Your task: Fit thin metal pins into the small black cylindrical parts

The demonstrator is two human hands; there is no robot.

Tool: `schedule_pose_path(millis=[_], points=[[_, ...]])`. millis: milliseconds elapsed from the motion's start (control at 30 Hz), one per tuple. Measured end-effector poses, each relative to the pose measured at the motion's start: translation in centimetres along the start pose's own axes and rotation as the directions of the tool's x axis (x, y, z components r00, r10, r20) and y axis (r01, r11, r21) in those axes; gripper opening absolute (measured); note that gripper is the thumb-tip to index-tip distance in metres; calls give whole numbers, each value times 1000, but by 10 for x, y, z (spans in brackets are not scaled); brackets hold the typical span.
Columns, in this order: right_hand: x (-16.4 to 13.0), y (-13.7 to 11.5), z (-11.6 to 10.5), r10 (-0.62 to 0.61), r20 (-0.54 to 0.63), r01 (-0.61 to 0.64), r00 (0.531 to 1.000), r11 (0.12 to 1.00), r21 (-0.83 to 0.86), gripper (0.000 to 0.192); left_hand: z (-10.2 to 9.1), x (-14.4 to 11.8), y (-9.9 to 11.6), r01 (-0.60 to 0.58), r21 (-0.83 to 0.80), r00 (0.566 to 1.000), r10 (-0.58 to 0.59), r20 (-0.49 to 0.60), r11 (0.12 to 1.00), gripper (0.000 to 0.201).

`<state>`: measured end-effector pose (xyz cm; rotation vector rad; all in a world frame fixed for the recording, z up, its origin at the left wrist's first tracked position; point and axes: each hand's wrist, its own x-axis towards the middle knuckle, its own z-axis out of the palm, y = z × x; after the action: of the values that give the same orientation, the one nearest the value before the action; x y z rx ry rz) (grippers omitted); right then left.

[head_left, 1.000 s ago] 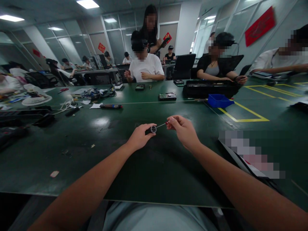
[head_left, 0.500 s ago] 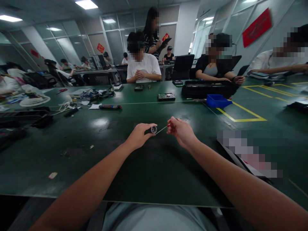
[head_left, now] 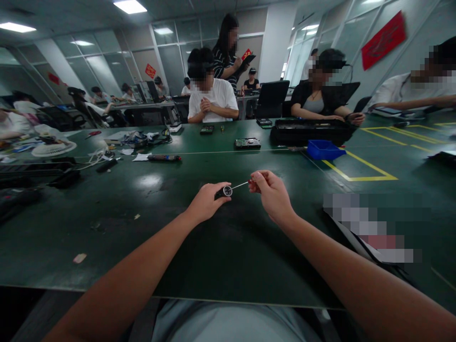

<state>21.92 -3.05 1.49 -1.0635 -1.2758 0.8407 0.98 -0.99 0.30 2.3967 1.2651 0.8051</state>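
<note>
— What do the hands hold above the green surface (head_left: 142, 237)?
— The left hand (head_left: 205, 203) grips a small dark cylinder (head_left: 223, 192); the right hand (head_left: 272, 194) pinches a thin screwdriver (head_left: 240, 184), tip at its end.

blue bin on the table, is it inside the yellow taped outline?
No. The blue bin sits on the green table just left of the yellow taped outline, outside its near corner.
</note>
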Motion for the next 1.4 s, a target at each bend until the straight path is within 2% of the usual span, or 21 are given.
schedule_pose_path(millis=[200, 267, 367, 533, 667, 800, 933, 1067, 1200, 1300, 1400], points=[[-1, -2, -1, -7, 13, 8, 1000, 999, -48, 29, -1, 0, 2, 2, 4, 1000, -2, -9, 1000, 36], [-2, -7, -1, -29, 0, 28, 1000, 987, -159, 32, -1, 0, 3, -4, -3, 1000, 4, -14, 1000, 37], [-6, -16, -3, -87, -25, 70, 996, 916, -395, 39, -2, -1, 4, -2, -2, 1000, 2, -25, 1000, 38], [-8, -19, -4, -192, 9, 167, 981, 829, -533, 43, -1, -1, 0, -27, -1, 999, 27, -19, 1000, 38], [-9, -18, -5, -210, 49, 203, 976, 819, -537, 38, 1, -1, -4, -32, -1, 999, 32, -17, 999, 37], [-10, -19, -6, -204, 134, 243, 970, 842, -481, 24, 1, -2, -5, -17, -4, 1000, 17, -14, 1000, 38], [-11, -20, -6, -257, 257, 346, 931, 847, -404, 14, 1, -1, -4, -11, 0, 1000, 11, -20, 1000, 37], [-12, -21, -6, -275, 332, 400, 902, 821, -408, 16, 0, 0, -3, 14, 11, 1000, -14, -16, 1000, 37], [-13, -22, -6, -267, 293, 379, 918, 808, -450, 23, 1, 0, -4, 15, 10, 1000, -15, -16, 1000, 39], [-12, -21, -5, -228, 207, 300, 951, 834, -462, 39, 2, 0, -5, -9, 6, 1000, 9, -22, 1000, 38], [-12, -20, -4, -188, 168, 247, 968, 837, -488, 41, 2, -1, -6, -20, 4, 999, 20, -26, 1000, 37]])
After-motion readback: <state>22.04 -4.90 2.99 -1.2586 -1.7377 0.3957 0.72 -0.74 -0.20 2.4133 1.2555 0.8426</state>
